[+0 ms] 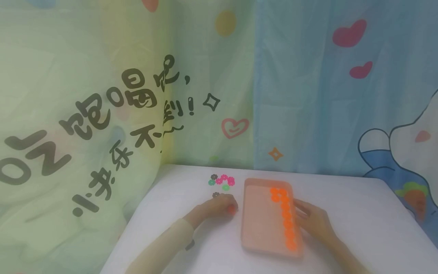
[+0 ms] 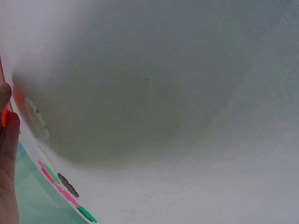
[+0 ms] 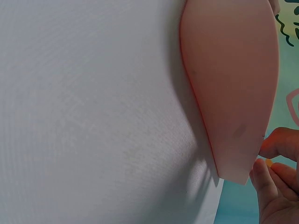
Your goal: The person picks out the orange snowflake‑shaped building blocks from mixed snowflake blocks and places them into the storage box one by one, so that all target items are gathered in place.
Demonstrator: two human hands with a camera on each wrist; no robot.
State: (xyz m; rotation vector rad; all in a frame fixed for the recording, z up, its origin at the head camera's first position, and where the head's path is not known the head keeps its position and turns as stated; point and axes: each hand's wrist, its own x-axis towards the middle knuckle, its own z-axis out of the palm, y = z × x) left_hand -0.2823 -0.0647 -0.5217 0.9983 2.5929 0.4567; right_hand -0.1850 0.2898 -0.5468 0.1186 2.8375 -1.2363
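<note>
My left hand (image 1: 219,205) pinches an orange flower-shaped piece (image 1: 232,209) just left of the pink tray (image 1: 263,228). In the left wrist view, a bit of that orange piece (image 2: 5,115) shows between the fingertips, and a pale scalloped piece (image 2: 42,120) lies close by on the table. My right hand (image 1: 315,220) holds the tray by its right side. Its fingertips meet the rim and outer wall in the right wrist view. Inside the tray, several orange flower pieces (image 1: 287,217) line the right wall, with a small cluster at the top right corner.
Beyond my left hand lie loose flower pieces: pink (image 1: 231,181), light green (image 1: 226,187), teal (image 1: 212,182) and dark grey (image 1: 214,177). Another dark piece (image 1: 216,195) sits right behind the hand. Printed curtains (image 1: 291,95) hang behind the white table (image 1: 359,213).
</note>
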